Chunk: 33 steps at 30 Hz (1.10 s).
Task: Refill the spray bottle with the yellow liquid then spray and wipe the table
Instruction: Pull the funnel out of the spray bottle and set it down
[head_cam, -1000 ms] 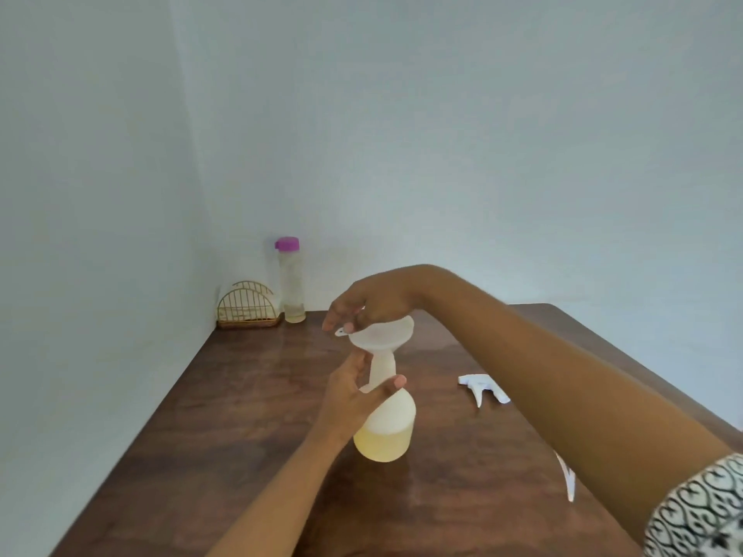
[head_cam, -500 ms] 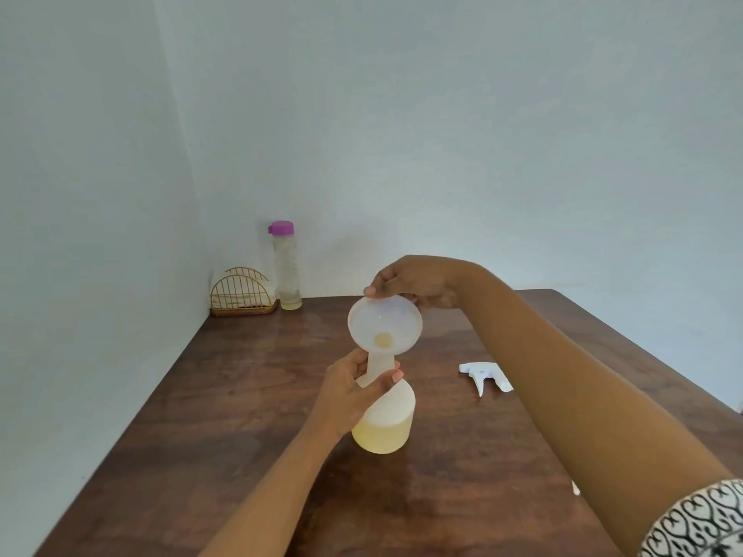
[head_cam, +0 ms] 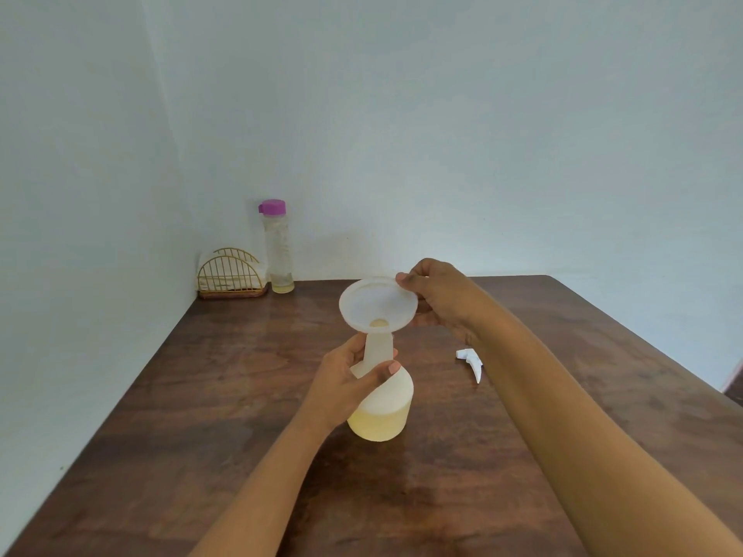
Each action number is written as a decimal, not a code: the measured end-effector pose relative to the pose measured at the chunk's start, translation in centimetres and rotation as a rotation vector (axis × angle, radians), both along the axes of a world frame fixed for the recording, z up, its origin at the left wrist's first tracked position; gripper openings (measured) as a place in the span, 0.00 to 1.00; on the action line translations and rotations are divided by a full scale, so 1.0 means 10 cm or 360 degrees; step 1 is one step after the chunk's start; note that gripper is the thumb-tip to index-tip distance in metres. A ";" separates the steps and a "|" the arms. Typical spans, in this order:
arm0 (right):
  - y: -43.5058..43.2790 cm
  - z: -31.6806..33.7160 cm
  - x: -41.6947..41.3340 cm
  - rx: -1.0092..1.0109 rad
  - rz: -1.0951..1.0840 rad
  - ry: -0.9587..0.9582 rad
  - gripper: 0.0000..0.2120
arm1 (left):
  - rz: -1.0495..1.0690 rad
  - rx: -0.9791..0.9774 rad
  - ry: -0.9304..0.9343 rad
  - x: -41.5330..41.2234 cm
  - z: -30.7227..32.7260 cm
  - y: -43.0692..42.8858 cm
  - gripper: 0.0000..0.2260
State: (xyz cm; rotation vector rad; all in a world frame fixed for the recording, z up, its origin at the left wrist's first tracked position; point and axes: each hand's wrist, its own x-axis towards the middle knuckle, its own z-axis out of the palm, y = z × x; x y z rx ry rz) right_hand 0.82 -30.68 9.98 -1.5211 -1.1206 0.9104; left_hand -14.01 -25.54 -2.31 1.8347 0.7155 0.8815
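Shifted since a half-second ago: right hand (head_cam: 438, 299) slid round from the far edge of the funnel (head_cam: 378, 302) to its right rim, mouth of the funnel tipped toward the camera as before, a yellowish spot visible at the throat. Pinched now on that thin rim between thumb and fingertips (head_cam: 404, 280), closed tight on the plastic. Translucent white funnel, wide shallow bowl, stem dropping straight down into the neck of the spray bottle (head_cam: 384, 408). Wrapped around that neck and stem, just below the bowl: left hand (head_cam: 345, 381), thumb across the front, fingers curled behind, clamped on the bottle. Bottle itself frosted white, rounded shoulder, standing upright on the dark wooden table (head_cam: 201, 416) directly beneath the left grip, pale yellow liquid filling roughly the bottom third. To the right of both grips, partly hidden behind the right forearm, lying flat on the wood: white trigger sprayer head (head_cam: 470, 359), detached from the bottle. Well beyond the grips, in the far left corner against the wall: tall clear bottle with a purple cap (head_cam: 277, 247), a little yellow liquid left at its base, and touching or just beside it a gold wire holder (head_cam: 231, 271) with white cloth or paper tucked inside.
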 end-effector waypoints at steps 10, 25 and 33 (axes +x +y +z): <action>-0.01 0.00 -0.04 0.0136 -0.0153 -0.0409 0.11 | 0.0004 -0.0023 0.0002 0.00 -0.02 0.02 0.22; -0.01 0.23 0.01 0.0211 -0.0130 0.0102 0.09 | -0.0008 0.0004 0.0002 0.00 -0.02 0.00 0.19; 0.02 0.10 -0.03 0.0146 -0.0105 0.0054 0.09 | -0.0007 0.0011 0.0000 0.00 -0.01 -0.01 0.18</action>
